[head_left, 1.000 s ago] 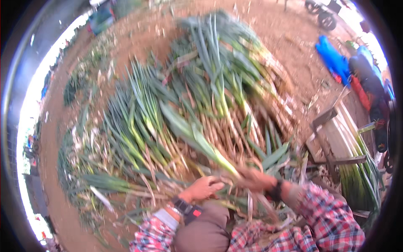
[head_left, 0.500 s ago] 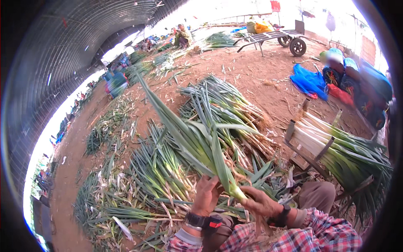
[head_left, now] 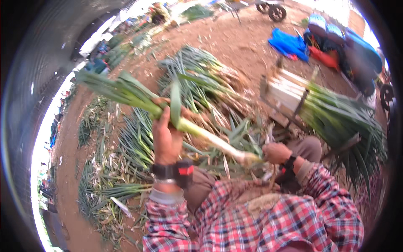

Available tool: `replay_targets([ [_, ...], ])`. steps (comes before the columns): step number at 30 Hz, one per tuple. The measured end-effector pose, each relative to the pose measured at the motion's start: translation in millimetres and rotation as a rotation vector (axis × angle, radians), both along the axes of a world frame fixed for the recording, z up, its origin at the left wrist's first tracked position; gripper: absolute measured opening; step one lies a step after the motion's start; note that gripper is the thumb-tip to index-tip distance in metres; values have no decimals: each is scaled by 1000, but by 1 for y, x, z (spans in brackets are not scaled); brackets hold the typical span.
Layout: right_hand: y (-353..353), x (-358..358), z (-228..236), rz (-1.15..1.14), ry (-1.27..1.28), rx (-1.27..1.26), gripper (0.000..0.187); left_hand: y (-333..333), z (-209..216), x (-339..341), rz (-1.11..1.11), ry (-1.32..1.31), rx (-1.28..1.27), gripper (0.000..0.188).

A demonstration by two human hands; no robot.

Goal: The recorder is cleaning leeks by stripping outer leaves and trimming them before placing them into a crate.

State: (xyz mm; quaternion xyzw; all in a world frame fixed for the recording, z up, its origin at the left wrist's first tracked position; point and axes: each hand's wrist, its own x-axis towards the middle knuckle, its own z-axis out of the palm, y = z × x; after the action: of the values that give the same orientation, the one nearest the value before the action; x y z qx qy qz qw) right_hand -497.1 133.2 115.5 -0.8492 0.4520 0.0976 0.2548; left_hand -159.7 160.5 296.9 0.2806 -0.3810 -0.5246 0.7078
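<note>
A leek (head_left: 210, 138) lies aslant in front of me, its green leaves up to the left and its white root end low to the right. My left hand (head_left: 167, 136) is wrapped around it where the green begins, and one loose leaf bends up beside my fingers. At the root end my right hand (head_left: 276, 153) is closed in a fist, with a thin tan strip of peel (head_left: 273, 175) hanging beneath it. Whether those fingers also touch the root is blurred. Beyond my hands lie heaps of untrimmed leeks (head_left: 205, 77) with brown roots.
To my right, a low frame (head_left: 299, 107) holds a stack of cleaned leeks (head_left: 336, 119). Leaf scraps (head_left: 109, 168) cover the ground at left. Farther off are a blue cloth (head_left: 289, 43), rolled bundles (head_left: 336, 40), a wheeled cart (head_left: 277, 12) and a person (head_left: 158, 14).
My left hand has moved left and up with the leek, which now tilts leftward with its white shank bare. My right hand has closed and drawn right with a strip of peel. The view has shifted.
</note>
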Motion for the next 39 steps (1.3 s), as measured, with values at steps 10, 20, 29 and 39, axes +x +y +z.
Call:
replay_targets([
  [10, 19, 125, 135, -54, -1042, -639, 47, 13, -13, -73, 233, 45, 182, 30],
  [20, 34, 159, 126, -175, -1208, -456, 27, 33, -33, -79, 286, -147, 206, 28],
  [29, 29, 126, 103, -234, -1364, -165, 17, 22, -32, -46, 207, 107, 188, 27],
  [39, -2, -8, -39, -179, -96, -93, 22, 30, -49, -5, 155, 84, 37, 29],
])
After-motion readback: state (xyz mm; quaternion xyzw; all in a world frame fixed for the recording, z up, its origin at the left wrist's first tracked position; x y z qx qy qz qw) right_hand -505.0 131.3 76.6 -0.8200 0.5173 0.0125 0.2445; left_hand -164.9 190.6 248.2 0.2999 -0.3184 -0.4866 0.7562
